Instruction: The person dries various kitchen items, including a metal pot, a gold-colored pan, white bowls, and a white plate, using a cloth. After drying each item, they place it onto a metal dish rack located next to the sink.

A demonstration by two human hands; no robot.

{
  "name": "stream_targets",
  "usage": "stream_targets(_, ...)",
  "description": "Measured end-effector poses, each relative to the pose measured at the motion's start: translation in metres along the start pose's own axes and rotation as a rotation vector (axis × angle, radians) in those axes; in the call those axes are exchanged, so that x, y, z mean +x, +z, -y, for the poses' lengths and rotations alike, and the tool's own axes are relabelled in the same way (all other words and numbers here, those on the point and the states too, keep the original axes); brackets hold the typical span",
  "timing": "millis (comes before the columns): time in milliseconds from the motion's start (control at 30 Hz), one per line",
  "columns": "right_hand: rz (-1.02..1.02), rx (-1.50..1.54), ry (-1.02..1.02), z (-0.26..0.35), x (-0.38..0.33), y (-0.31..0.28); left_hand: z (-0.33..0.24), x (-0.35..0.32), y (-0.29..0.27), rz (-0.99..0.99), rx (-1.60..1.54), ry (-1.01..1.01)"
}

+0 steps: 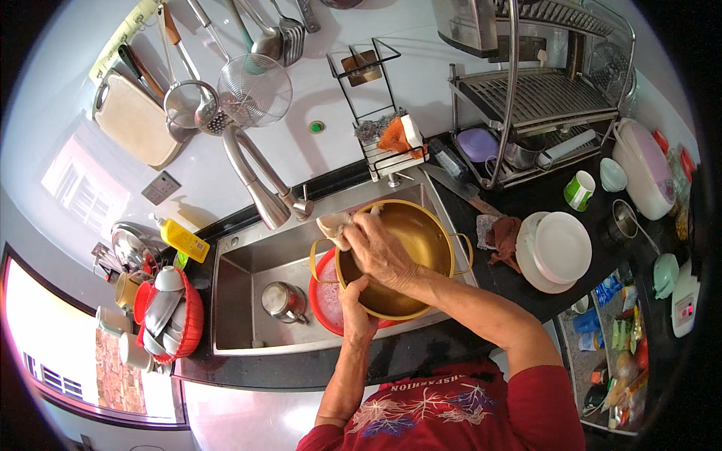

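Observation:
A golden two-handled pot [432, 237] is held tilted over the sink, its open side facing up. My left hand [360, 307] is closed on the pot's near left rim. Across the pot reaches my right hand [382, 254], fingers bent around a pale beige cloth [335, 228] pressed at the far left rim beside one handle. Partly hidden under the pot is a red basin [326, 297] of sudsy water. To its left, a steel mug [280, 299] lies in the sink [248, 319].
A curved faucet [259, 180] rises behind the sink. At left are a red basket [197, 312] of bowls and a yellow bottle [180, 239]. On the right counter sit a knife [462, 190], a brown cloth [505, 242], stacked white plates [562, 248] and a dish rack [538, 98].

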State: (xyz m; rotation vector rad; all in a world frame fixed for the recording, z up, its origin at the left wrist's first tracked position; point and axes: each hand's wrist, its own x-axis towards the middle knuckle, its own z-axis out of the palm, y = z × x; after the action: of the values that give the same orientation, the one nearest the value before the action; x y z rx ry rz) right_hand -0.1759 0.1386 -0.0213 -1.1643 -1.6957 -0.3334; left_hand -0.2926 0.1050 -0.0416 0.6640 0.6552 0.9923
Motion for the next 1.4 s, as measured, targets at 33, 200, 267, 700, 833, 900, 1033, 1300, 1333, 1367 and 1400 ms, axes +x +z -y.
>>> stream_targets(33,0.018,-0.153,-0.002,-0.005,0.005,-0.005,0.001,0.002,-0.002,0.01,0.03,0.05)
stream_targets(200,0.027,-0.595,0.076,-0.042,-0.01,-0.013,0.007,0.004,0.001,0.006,0.113,0.212)
stream_targets(267,0.128,-0.633,0.208,-0.044,-0.025,-0.02,0.007,0.002,0.003,0.003,0.127,0.262)
stream_targets(700,0.682,0.415,0.561,0.02,-0.079,-0.069,0.034,0.017,-0.03,0.058,0.021,0.134)
stream_targets(833,0.137,0.502,0.697,0.017,-0.04,-0.047,0.038,0.011,-0.014,0.065,0.074,0.078)
stream_targets(900,-0.119,0.35,0.537,0.009,-0.031,-0.02,0.029,-0.001,0.003,0.072,0.073,0.039)
stream_targets(1033,0.133,0.567,0.438,0.017,-0.036,-0.007,0.019,0.001,0.003,-0.004,-0.016,0.112)
stream_targets(1300,0.727,0.261,0.146,0.011,-0.08,-0.051,0.01,0.005,-0.026,-0.041,-0.042,0.158)
stream_targets(1333,0.795,0.119,0.111,0.01,-0.077,-0.063,0.014,0.007,-0.029,-0.041,-0.027,0.18)
stream_targets(1367,0.857,-0.023,0.071,0.011,-0.072,-0.078,0.019,0.007,-0.03,-0.042,-0.011,0.207)
stream_targets(1400,0.916,-0.17,0.037,0.01,-0.071,-0.09,0.022,0.005,-0.029,-0.037,0.006,0.226)
